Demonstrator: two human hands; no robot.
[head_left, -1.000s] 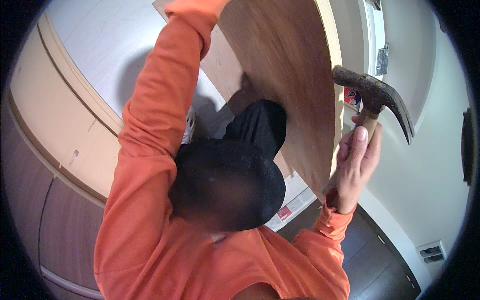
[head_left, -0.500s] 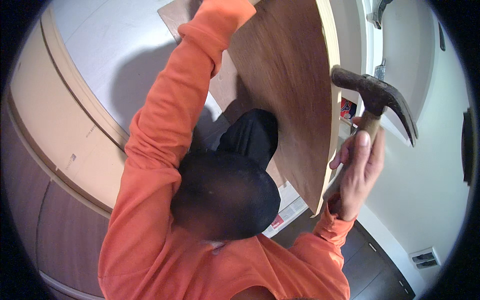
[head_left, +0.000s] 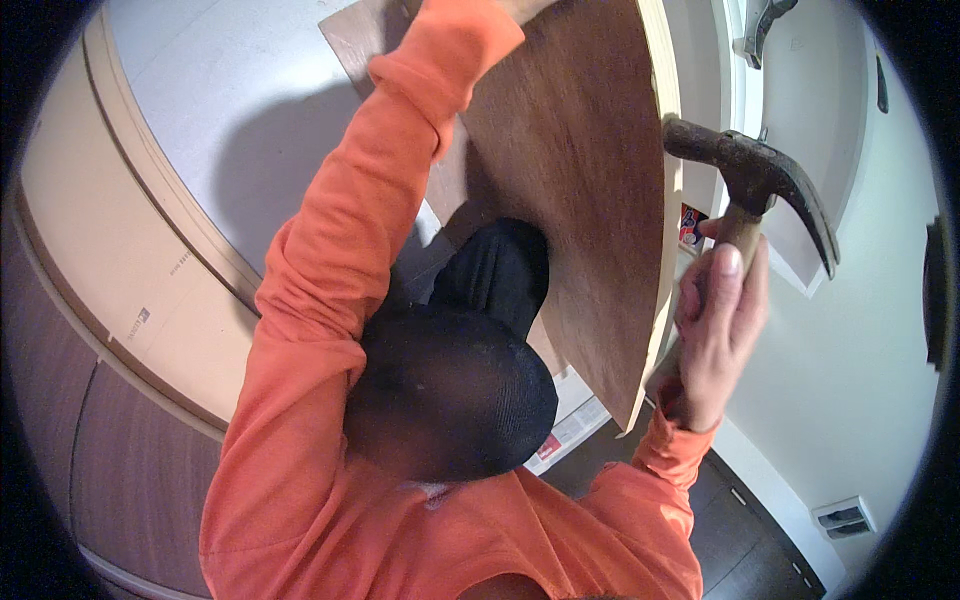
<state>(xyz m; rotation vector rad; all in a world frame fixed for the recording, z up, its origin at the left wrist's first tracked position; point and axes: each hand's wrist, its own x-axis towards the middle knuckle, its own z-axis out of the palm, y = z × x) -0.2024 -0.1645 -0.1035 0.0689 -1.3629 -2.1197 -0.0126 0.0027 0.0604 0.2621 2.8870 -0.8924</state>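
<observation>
My right hand [head_left: 722,310] is closed around the wooden handle of a claw hammer [head_left: 748,165]. The thumb lies along the handle, just below the dark metal head. The hammer's striking face rests at, or very close to, the pale edge [head_left: 664,225] of a brown wooden panel [head_left: 590,180]; the claw points away to the right. My left arm, in an orange sleeve, stretches up to the panel's far end. Only a sliver of my left hand [head_left: 530,8] shows at the top, and its fingers are out of the picture.
Black cloth [head_left: 495,270] bulges between my arms, close to the panel. At left stands a large beige board [head_left: 120,250] with a raised rim. Printed paper [head_left: 575,435] lies under the panel's near corner. A white wall [head_left: 850,330] rises at right, with a socket plate [head_left: 845,518].
The hammer head has shifted slightly up along the panel's edge, and my right hand has moved a little with it. My left sleeve has slid slightly to the right.
</observation>
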